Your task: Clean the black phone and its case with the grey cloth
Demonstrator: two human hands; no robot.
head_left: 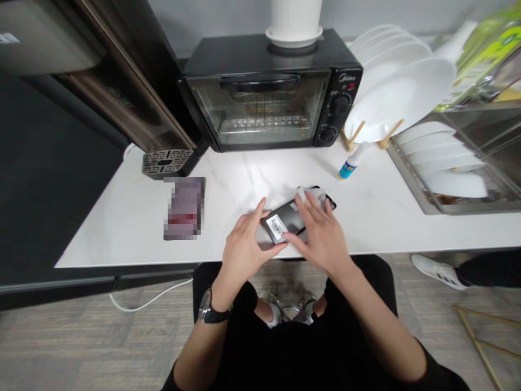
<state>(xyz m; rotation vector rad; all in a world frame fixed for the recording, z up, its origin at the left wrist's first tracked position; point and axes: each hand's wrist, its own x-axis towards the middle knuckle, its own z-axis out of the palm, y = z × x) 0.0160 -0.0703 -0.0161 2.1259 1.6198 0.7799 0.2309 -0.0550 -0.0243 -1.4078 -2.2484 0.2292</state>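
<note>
A dark phone (pixel 290 219) lies slanted on the white countertop, with a white barcode label (pixel 277 227) at its lower left end. My left hand (pixel 243 244) grips that end, thumb on the near edge and fingers on the far edge. My right hand (pixel 323 236) lies over the other end, pressing a crumpled white tissue (pixel 319 193) against the phone, its thumb reaching near the label. The fingers hide part of the tissue and the phone's surface. A small bottle (pixel 347 169) with a blue label and white top stands behind to the right.
A black toaster oven (pixel 268 60) stands at the back, carrying a white pot (pixel 296 21). White plates (pixel 402 92) fill a rack on the right. Left are a drinks machine's drip tray (pixel 166 162) and a blurred-out flat item (pixel 184 209). Another person's shoe (pixel 438 270) shows below right.
</note>
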